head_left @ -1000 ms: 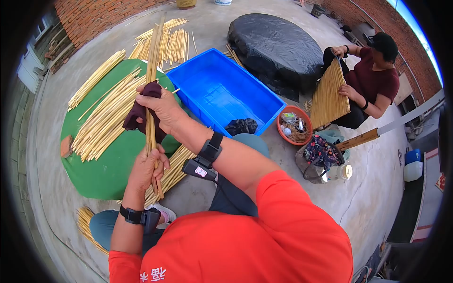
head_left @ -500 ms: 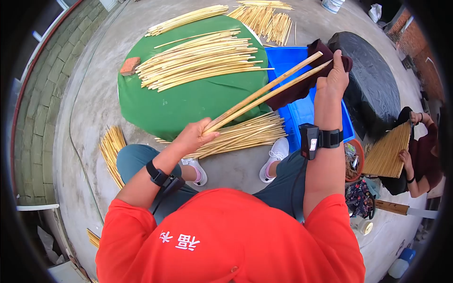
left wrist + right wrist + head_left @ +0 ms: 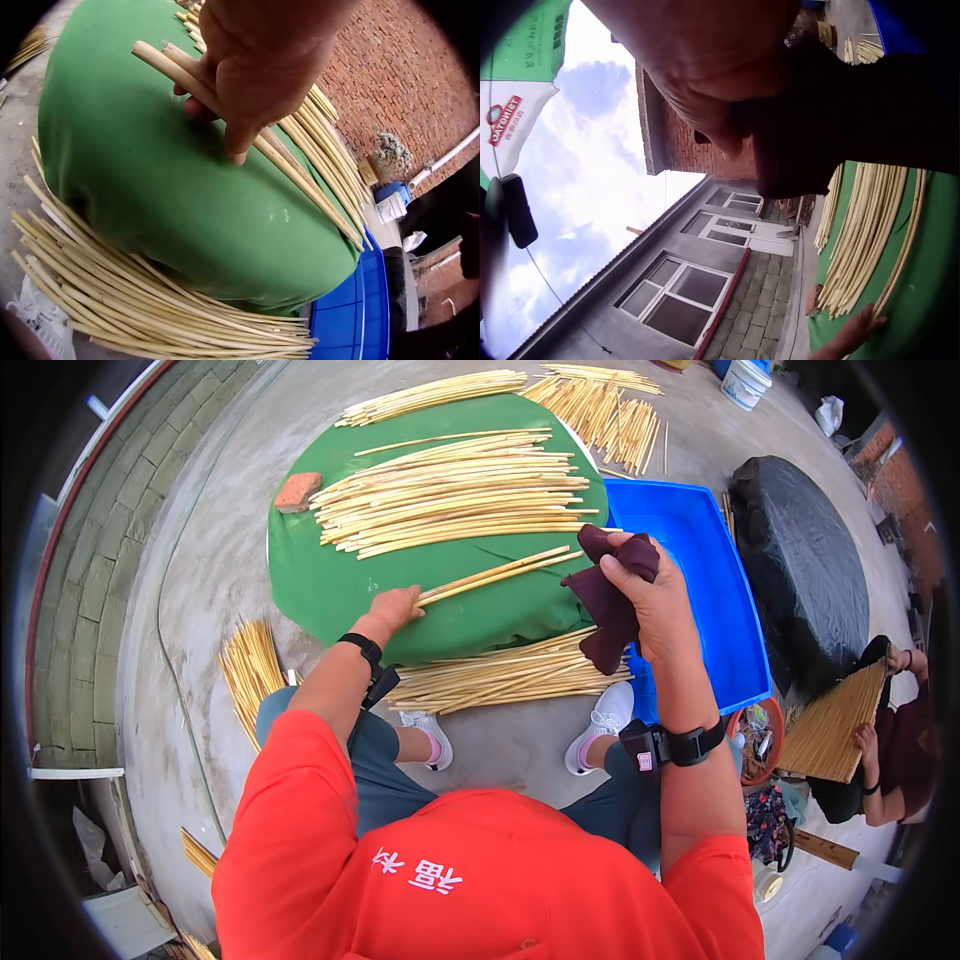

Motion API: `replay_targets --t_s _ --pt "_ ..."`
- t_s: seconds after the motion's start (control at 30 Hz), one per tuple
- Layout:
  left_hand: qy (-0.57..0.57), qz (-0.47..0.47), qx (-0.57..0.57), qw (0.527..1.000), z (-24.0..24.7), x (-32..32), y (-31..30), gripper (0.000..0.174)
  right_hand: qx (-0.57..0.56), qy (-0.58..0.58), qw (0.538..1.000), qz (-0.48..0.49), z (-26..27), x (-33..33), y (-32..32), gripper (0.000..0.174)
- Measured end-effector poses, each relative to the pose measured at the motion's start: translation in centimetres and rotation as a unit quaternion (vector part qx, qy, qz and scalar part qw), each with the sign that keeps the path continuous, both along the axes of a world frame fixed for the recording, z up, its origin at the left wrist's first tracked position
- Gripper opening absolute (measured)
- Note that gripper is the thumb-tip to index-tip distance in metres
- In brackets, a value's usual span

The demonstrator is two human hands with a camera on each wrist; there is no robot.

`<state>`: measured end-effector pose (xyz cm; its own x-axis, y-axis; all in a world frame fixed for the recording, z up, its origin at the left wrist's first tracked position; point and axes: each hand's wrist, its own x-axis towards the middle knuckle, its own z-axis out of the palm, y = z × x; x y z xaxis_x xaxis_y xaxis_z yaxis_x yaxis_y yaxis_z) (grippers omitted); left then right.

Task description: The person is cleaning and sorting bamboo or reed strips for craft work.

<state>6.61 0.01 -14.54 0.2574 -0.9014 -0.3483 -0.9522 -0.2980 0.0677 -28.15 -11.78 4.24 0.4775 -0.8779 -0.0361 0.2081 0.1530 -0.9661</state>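
In the head view the left hand point(image 3: 398, 606) grips the ends of a pair of pale stalks point(image 3: 500, 574), held low over the green cloth-covered surface point(image 3: 340, 585). The left wrist view shows this hand point(image 3: 259, 71) curled round the stalks point(image 3: 300, 176), their near ends sticking out past it. Raised near the blue tub, the right hand point(image 3: 655, 595) pinches a dark maroon cloth point(image 3: 606, 600), apart from the stalks. In the right wrist view that cloth point(image 3: 855, 112) is a dark shape beside the right hand point(image 3: 712, 67). A row of stalks point(image 3: 450, 495) lies on the green surface.
A brick piece point(image 3: 298, 492) sits at the green surface's left edge. The blue tub point(image 3: 735, 590) stands to the right, before a black-covered mound point(image 3: 800, 560). More stalks point(image 3: 500, 675) lie near the shoes. Another person point(image 3: 900, 750) holds a stalk mat point(image 3: 835, 725) at far right.
The stalks have come out of the maroon cloth. The left hand has moved forward with them, lowering them over the green surface, while the right hand holds the cloth, now bunched.
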Motion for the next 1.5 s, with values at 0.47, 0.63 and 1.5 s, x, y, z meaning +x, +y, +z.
replay_targets --t_s 0.47,0.63,1.5 --pt "-0.044 0.103 -0.207 0.972 -1.9 3.7 -4.3 0.042 -0.087 0.241 0.936 0.241 -2.5 2.5 3.4 0.041" --pt "-0.120 0.090 -0.172 0.974 -2.1 4.6 -6.1 0.040 -0.075 0.264 0.925 0.261 -2.6 2.5 3.5 0.041" --pt "-0.080 -0.004 -0.174 0.982 -0.6 3.6 -6.0 0.008 -0.100 0.262 0.947 0.156 -6.3 3.0 3.0 0.077"
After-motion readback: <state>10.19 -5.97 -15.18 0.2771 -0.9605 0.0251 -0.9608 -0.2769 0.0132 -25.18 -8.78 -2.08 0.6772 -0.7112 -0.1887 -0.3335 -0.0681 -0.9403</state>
